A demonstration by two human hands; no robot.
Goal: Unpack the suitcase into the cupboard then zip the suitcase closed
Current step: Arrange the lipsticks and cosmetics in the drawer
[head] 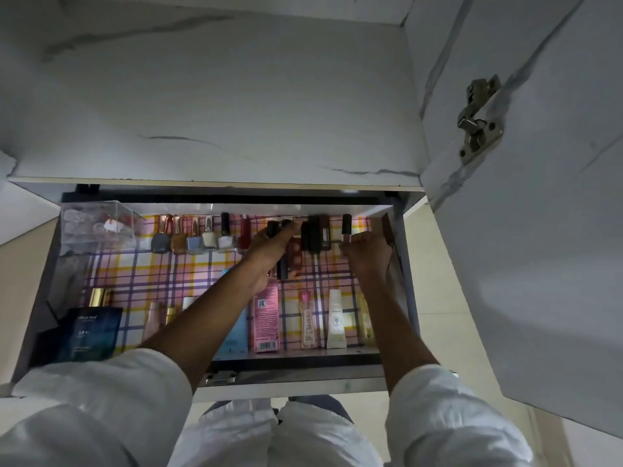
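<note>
White sleeves (101, 399) at the bottom, both arms reaching into an open drawer (296, 369) lined with a pink, yellow and purple plaid sheet (161, 267). Along the near edge sit flat stuff: a dark blue box (91, 332), a pink carton (266, 318), a couple of soft tubes (337, 320), all lying with their long axes running front to back. Left hand (273, 246) has its fingers curled on a dark lipstick tube (271, 227) that points toward the back wall. Right hand (365, 249) is pinching another dark tube (346, 227), same direction. Further back, nail polish bottles (199, 235) lie in a neat row, caps pointing away. Clear acrylic box (101, 224) in the far left corner. Marble-look cupboard (215, 96) above, metal hinge (478, 119) on the open door.
</note>
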